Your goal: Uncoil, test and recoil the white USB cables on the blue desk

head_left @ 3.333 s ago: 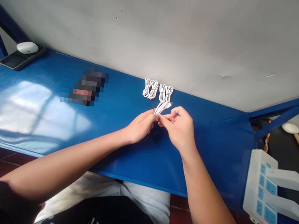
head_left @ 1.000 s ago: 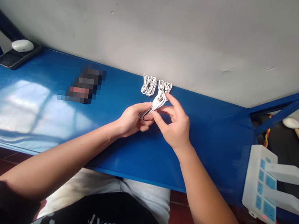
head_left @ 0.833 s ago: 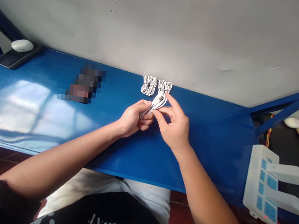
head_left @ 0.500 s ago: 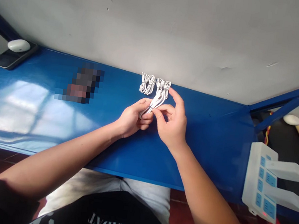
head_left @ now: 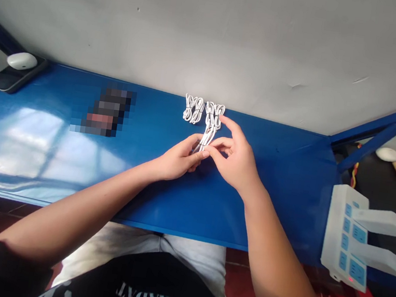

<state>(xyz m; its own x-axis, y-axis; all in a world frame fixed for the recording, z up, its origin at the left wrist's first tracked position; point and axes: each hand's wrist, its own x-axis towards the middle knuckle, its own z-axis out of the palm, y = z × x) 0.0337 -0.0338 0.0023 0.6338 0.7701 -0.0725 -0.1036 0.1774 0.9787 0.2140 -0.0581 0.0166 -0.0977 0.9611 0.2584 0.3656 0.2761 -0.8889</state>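
Note:
A coiled white cable [head_left: 206, 137], bound with a thin dark tie [head_left: 202, 144], is held just above the blue table. My left hand [head_left: 180, 158] is closed around its near end, thumb on top and fingers partly hidden below. At the right side of the coil, my right hand [head_left: 236, 158] pinches with thumb and fingertips at the end of the tie, its index finger stretched out beyond. That finger reaches beside more tied white cables [head_left: 214, 114] lying behind the held one. Another pair of tied white cables [head_left: 193, 109] lies just left of those.
The blue table [head_left: 157, 128] meets a grey wall [head_left: 212, 38]. A blurred-out dark object [head_left: 106, 112] lies left. A white mouse-like object [head_left: 21, 61] rests on a dark stand in the far left corner. At right stands a white power strip [head_left: 335, 230] with plugs.
My left thumb has come down across the near end of the cable, toward my right fingertips. My right hand and forearm have shifted slightly right. The view has moved a little.

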